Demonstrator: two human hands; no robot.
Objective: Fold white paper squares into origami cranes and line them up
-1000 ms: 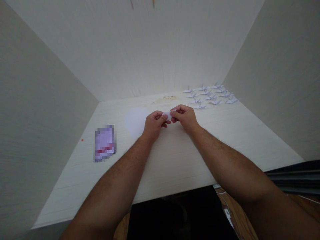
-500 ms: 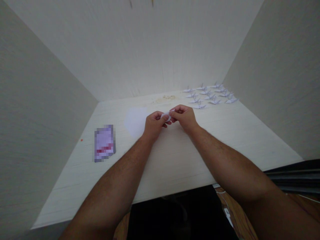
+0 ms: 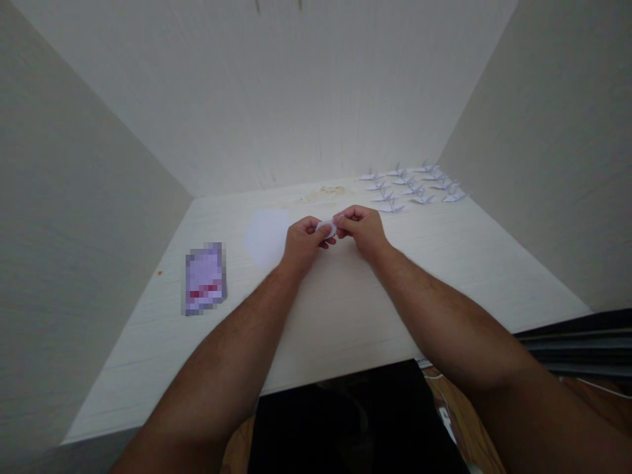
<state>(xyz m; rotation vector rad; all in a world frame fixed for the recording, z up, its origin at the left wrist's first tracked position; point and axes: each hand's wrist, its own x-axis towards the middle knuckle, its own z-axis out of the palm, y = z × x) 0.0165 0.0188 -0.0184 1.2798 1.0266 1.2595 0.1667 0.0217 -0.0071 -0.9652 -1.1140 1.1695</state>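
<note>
Between my hands, above the middle of the white table, is a small folded piece of white paper (image 3: 326, 228). My left hand (image 3: 305, 241) is closed on its left part, thumb on top and fingers beneath. My right hand (image 3: 361, 228) pinches its right end between thumb and fingertips. The fingers hide much of the paper, so its exact folded shape cannot be made out. Left of my left hand lies flat white paper (image 3: 266, 237) on the table, partly behind that hand.
Several white paper cranes (image 3: 412, 189) stand in rows at the back right. A pixelated purple packet (image 3: 205, 276) lies on the left. Walls close in the table (image 3: 345, 316) at the back and both sides. A small orange speck (image 3: 159, 272) is near the left edge.
Both hands keep their hold on the folded paper, with only slight finger movement; less of the paper shows at the right fingertips. The whole view has shifted a little.
</note>
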